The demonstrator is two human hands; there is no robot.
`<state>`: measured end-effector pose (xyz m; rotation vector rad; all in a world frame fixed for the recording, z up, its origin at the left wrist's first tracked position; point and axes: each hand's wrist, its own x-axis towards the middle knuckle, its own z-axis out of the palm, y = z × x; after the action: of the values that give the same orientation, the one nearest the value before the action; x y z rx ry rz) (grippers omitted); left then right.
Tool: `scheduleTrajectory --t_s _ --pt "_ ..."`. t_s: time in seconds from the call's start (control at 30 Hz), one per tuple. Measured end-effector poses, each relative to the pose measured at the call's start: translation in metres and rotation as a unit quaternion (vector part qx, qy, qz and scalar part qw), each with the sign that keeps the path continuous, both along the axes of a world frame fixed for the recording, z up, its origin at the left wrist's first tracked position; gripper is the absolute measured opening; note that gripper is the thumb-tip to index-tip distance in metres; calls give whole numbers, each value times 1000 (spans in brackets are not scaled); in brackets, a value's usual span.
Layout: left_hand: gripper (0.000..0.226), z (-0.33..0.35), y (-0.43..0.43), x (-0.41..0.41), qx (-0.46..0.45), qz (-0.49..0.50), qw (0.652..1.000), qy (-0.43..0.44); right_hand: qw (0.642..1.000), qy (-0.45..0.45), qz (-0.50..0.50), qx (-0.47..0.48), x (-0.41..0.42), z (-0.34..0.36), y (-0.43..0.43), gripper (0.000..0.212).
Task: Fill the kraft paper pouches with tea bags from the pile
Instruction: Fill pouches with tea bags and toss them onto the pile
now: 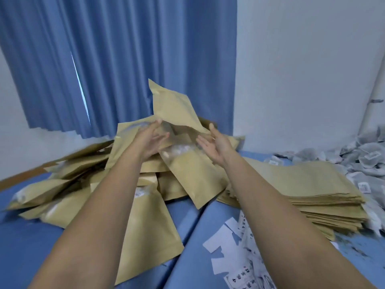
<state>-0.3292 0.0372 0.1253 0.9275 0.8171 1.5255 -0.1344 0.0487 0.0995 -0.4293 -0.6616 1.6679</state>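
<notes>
- The tan kraft paper pouch (pixel 175 107) hangs tilted above the far heap. It sits just over and between both hands, its long axis running from its upper left corner down to the right.
- Our left hand (pixel 149 141) has an open grip with straight fingers. Its fingertips (pixel 158 122) sit at the pouch's lower edge, but blur hides whether they touch.
- Our right hand (pixel 216 146) also has an open grip, palm turned inward and thumb raised beside the pouch's lower right edge. We cannot tell if it makes contact.
- The left hand looks nearer to the pouch.
- The heap of bulging kraft pouches (pixel 83 176) covers the far left of the blue cloth-covered surface (pixel 31 236).
- A flat stack of empty kraft pouches (pixel 308 184) lies toward the right edge.
- The pile of white tea bags (pixel 358 153) fills the far right corner, cut off by the frame and well apart from both hands. We judge that the right arm is better placed to reach it.
- We cannot make out whether the raised pouch is filled or sealed.
- The print on the white paper slips (pixel 227 247) is unreadable.
</notes>
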Motion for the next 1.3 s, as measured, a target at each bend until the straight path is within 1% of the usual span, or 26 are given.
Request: scheduleTrajectory --t_s 0.07,0.13,0.2,0.27,0.4,0.43,0.47,0.5,0.53,0.6,0.63,0.67,0.7,0.77,0.83,0.87,0.97,1.03,1.07,1.1,1.13,1.17,1.2,1.23,1.27,1.3 --pt "53 -5 2 5 -17 -33 986 162 994 -106 6 16 -3 -11 4 15" --pt "49 -19 1 18 -40 -59 963 261 986 -166 -9 27 -1 -30 4 24" --pt "45 -34 -1 36 -50 -91 945 309 977 -211 -15 35 3 -46 3 29" --pt "40 -47 -1 57 -40 -123 922 364 963 -263 -30 40 10 -57 0 20" --pt "44 -63 0 103 3 -101 891 442 940 -328 -75 50 35 -66 -4 17" --pt "44 -67 1 113 20 -97 885 456 930 -353 -88 56 46 -68 -5 17" --pt "43 -70 2 123 38 -90 877 471 904 -407 -110 65 58 -71 -6 22" --pt "42 -75 1 132 54 -85 867 487 853 -497 -139 79 74 -75 -7 28" --pt "42 -81 0 142 70 -81 858 502 763 -616 -175 87 93 -83 -9 36" --pt "42 -97 -5 159 96 -89 836 533 515 -829 -210 59 140 -103 -19 66" --pt "42 -106 -9 168 108 -95 822 550 423 -886 -189 27 165 -114 -29 80" --pt "42 -115 -13 176 121 -102 809 567 373 -913 -164 -2 187 -125 -41 87" --pt "42 -124 -19 185 134 -112 796 579 350 -924 -153 -13 206 -136 -54 85" --pt "44 -141 -31 205 175 -133 757 616 310 -932 -185 32 233 -153 -80 60" --pt "52 -154 -43 230 226 -136 688 676 268 -920 -265 106 247 -160 -102 33" --pt "57 -159 -50 244 248 -132 653 704 274 -902 -308 128 251 -161 -113 26" --pt "64 -167 -74 281 287 -111 539 784 360 -808 -416 211 253 -158 -145 17" --pt "58 -170 -90 299 293 -93 481 821 387 -796 -392 250 253 -155 -164 12" --pt "49 -173 -98 304 296 -75 468 829 399 -803 -365 250 256 -154 -173 5" --pt "40 -174 -107 305 307 -56 455 834 432 -804 -340 227 262 -154 -180 5" --pt "34 -175 -115 304 328 -45 445 832 491 -778 -346 182 271 -154 -187 13" --pt "34 -176 -122 301 361 -42 443 820 562 -723 -384 122 282 -154 -194 18" --pt "39 -177 -129 295 409 -41 445 796 625 -651 -429 47 294 -151 -201 24" --pt "46 -178 -137 289 454 -52 440 773 687 -576 -441 -35 307 -146 -209 31" --pt "53 -179 -146 282 488 -69 438 752 760 -496 -408 -100 320 -143 -217 31" --pt "56 -181 -154 277 519 -87 435 731 841 -397 -341 -132 332 -144 -223 23"
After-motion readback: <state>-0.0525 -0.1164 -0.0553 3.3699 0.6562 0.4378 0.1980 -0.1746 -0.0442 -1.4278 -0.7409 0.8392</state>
